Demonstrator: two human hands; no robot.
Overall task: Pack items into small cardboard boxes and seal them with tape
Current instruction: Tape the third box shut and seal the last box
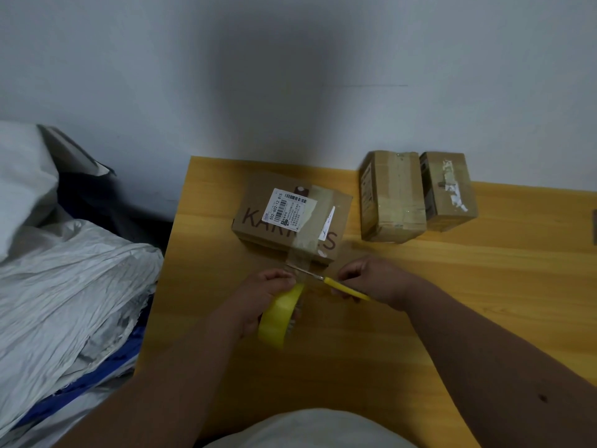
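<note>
A flat cardboard box [258,218] with a white shipping label lies on the wooden table [452,286]. A strip of clear tape [303,250] runs over its top and down its near side toward the roll. My left hand [258,299] grips the yellow tape roll [279,316] just in front of the box. My right hand [374,279] holds yellow-handled scissors [342,287], their blades reaching left onto the stretched tape between box and roll.
Two taped cardboard boxes [392,195] [447,185] stand side by side at the back right near the wall. Crumpled grey plastic bags [64,276] pile up left of the table. A dark object [594,227] shows at the right edge.
</note>
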